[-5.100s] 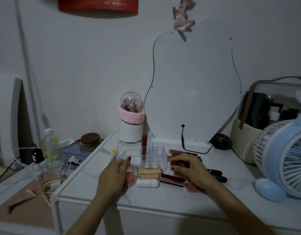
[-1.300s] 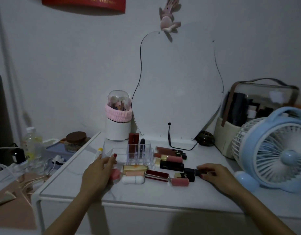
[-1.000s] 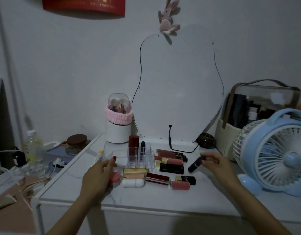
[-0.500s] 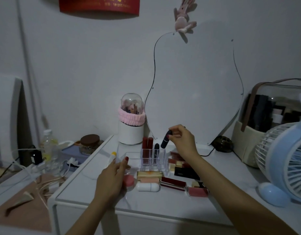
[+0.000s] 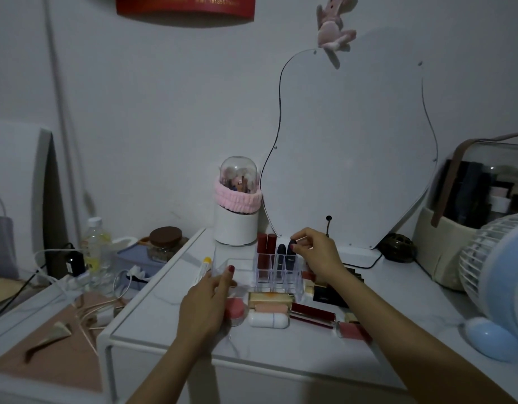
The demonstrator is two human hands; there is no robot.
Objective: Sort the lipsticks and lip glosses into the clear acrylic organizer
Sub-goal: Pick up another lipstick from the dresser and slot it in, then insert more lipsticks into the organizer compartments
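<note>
Change first: half a second back the right hand held a dark lipstick tilted in the air above the organizer; a second back it was lifting that same tube off the table on the right. Now the tube stands in a slot, so one more piece looks sorted, and the EARLIER pile on the right is one short.

Left hand [image 5: 206, 298] lies over the near left corner of the organizer [image 5: 240, 265], fingers gently curved with the thumb touching its clear wall, seemingly steadying it; whether it truly grips I cannot tell. Next right, two red lipsticks [image 5: 266, 250] stand upright in the back slots. Beside them a dark tube [image 5: 280, 256] stands upright too. Just right of that is the dark lipstick [image 5: 290, 255] being placed: its long axis runs vertical, rounded cap up, base down inside the slot. Right hand [image 5: 313, 255] pinches its cap between thumb and fingertip, the other fingers loosely curled.

Farther right and nearer, many pieces lie flat on the table [image 5: 281, 345]: a gold tube [image 5: 269, 297], a dark red gloss [image 5: 311, 312] and a pink gloss [image 5: 352, 330], long axes roughly left to right. Most of the sorting, I judge, remains.
</note>
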